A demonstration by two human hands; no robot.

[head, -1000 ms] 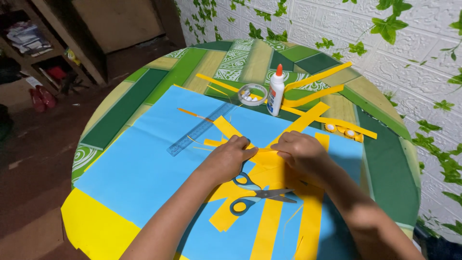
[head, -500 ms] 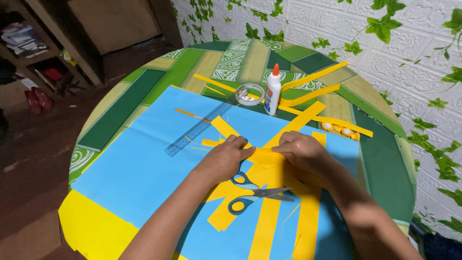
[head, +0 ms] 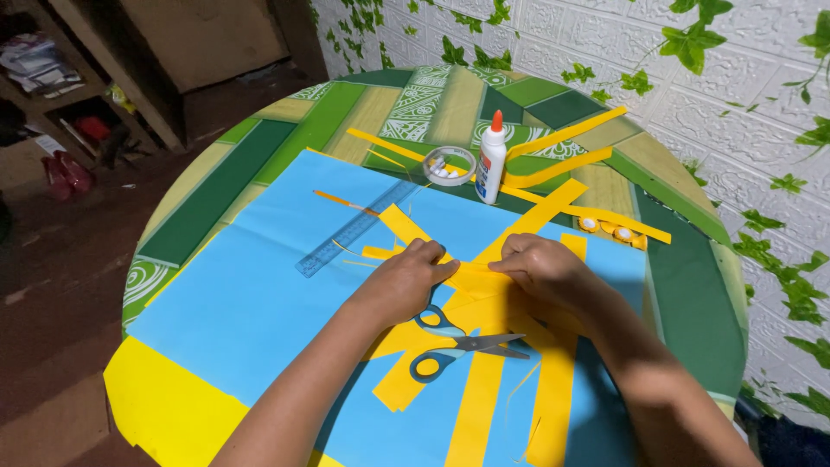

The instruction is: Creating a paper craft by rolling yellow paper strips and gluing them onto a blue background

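Both my hands press on crossed yellow paper strips (head: pixel 481 278) that lie on a large blue paper sheet (head: pixel 259 294). My left hand (head: pixel 405 277) pinches the strips from the left with curled fingers. My right hand (head: pixel 534 266) holds them from the right, fingertips close to the left hand's. Blue-handled scissors (head: pixel 458 339) lie shut on the strips just below my hands. More long yellow strips (head: pixel 553 398) run toward me.
A clear ruler (head: pixel 354 228) lies on the blue sheet at left. A white glue bottle with an orange cap (head: pixel 491 161) and a tape roll (head: pixel 450 166) stand farther back on the round green patterned table (head: pixel 259 147). A yellow sheet (head: pixel 164 406) sticks out at the near left.
Both hands stay on the strips with only small finger shifts. The view has drifted slightly.
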